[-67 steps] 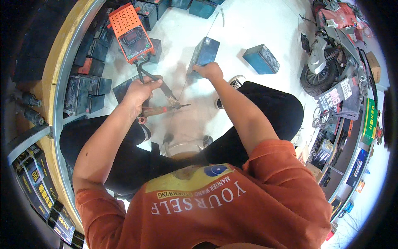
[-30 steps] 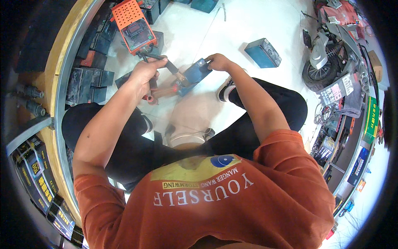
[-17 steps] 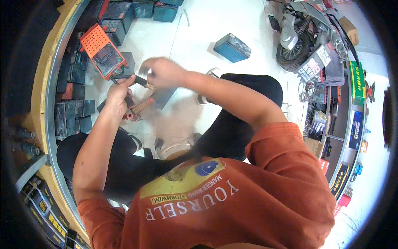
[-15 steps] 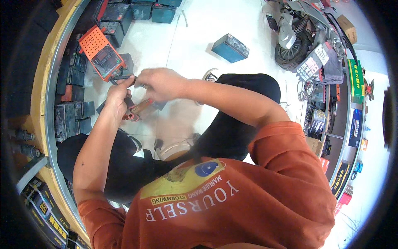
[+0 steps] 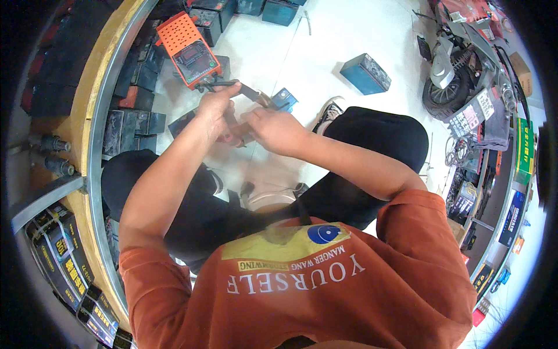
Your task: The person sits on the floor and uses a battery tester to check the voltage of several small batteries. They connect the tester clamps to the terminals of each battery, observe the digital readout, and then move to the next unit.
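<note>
An orange battery tester (image 5: 189, 51) with a perforated casing and a small display lies ahead on the left, with black leads at its near end. My left hand (image 5: 216, 109) is closed on a black cable (image 5: 222, 84) beside that end. A dark, strap-like piece with a coppery tip (image 5: 256, 95) reaches from there toward a small blue block (image 5: 284, 99). My right hand (image 5: 278, 131) is closed just short of the tip; what its fingers hold is hidden. Below and between the hands, reddish clamp parts (image 5: 232, 139) are blurred and partly covered.
Several used batteries (image 5: 135, 125) line the left under a wooden shelf edge (image 5: 96, 116). One teal battery (image 5: 365, 74) stands on the pale floor ahead. A scooter (image 5: 447, 75) stands at the far right, beside shelves with boxes (image 5: 511, 212). My shoe (image 5: 329, 115) is near my right hand.
My right hand has drawn apart from my left and come lower, uncovering the coppery tip and blue block. My left hand stays near the tester. The whole view has shifted, moving things rightward.
</note>
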The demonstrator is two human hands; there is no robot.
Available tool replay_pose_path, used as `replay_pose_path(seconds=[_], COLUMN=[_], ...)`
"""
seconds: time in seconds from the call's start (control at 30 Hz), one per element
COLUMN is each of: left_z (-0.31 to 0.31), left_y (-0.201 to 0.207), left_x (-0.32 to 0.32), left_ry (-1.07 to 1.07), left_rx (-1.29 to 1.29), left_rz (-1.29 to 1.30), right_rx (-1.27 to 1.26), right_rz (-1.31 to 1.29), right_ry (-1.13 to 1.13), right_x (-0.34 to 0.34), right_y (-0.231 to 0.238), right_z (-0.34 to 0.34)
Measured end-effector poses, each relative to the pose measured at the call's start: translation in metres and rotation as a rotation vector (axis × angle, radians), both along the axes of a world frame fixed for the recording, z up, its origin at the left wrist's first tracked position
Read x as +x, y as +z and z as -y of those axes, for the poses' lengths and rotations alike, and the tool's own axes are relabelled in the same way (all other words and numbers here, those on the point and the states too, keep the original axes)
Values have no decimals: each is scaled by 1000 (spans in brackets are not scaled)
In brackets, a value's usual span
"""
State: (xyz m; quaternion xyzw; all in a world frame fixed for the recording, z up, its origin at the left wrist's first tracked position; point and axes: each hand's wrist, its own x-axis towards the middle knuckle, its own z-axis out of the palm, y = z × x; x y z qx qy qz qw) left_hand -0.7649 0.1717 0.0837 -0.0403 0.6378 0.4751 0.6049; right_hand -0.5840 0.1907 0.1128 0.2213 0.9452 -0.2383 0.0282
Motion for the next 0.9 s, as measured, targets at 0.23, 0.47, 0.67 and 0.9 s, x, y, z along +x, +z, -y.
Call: replay_pose_path(seconds=[0.23, 0.47, 0.67, 0.9], left_z=[11, 25, 21, 12], left_y=[12, 19, 10, 6], left_x=[8, 11, 4, 2], left_ry=[-70, -47, -49, -24], left_rx=[-119, -23, -44, -1], left_rz=[23, 62, 90, 108], right_rx=[-9, 15, 66, 163], right_rz=[-181, -274, -424, -119], right_ry=[-45, -336, -137, 63], right_x=[9, 19, 24, 12], right_y=[-4, 11, 13, -5], right_z=[-3, -9, -6, 8])
